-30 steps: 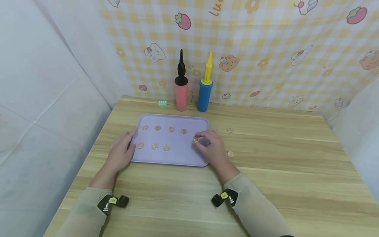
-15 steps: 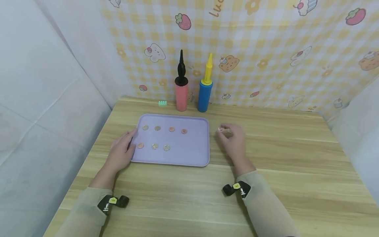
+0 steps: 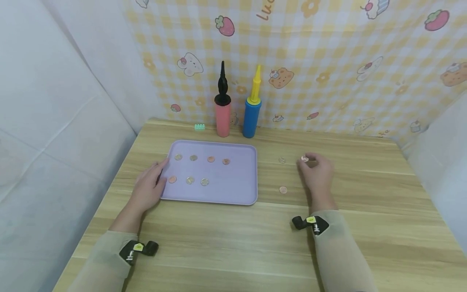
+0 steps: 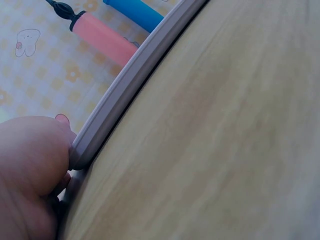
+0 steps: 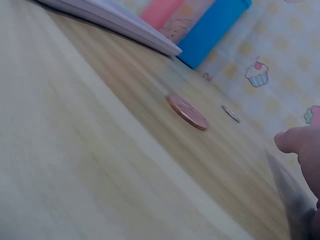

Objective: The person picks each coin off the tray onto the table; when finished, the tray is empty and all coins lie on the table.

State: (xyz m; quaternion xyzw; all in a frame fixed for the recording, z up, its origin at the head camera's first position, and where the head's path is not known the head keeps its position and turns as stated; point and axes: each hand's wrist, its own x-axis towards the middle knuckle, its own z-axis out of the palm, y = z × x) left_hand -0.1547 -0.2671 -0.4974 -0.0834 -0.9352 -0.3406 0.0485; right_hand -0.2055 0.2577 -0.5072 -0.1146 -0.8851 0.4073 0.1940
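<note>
At the left end of the lilac tray [image 3: 233, 194], my left hand [image 3: 147, 184] holds the rim, thumb at the near corner. In the left wrist view the tray's edge [image 4: 120, 92] meets the hand. Two rows of coins lie in the tray, among them a copper coin [image 3: 211, 159] and a silver-gold coin [image 3: 204, 182]. To the tray's right, my right hand [image 3: 319, 172] pinches a small shiny coin [image 3: 304, 158] between thumb and finger, over the wooden table. Left of that hand lie a silver coin [image 3: 282, 160] and a copper coin [image 5: 188, 111].
Behind the tray stand a pink pump [image 3: 223, 119] with a black nozzle and a blue pump [image 3: 251, 119] with a yellow nozzle. A small mint-green toy brick [image 3: 199, 126] lies near the table's back edge. A checked curtain [image 3: 310, 44] hangs behind the table [image 3: 365, 194].
My right hand has moved right, from over the tray's right end, past the two loose coins, still pinching its coin. The left hand and tray have stayed put.
</note>
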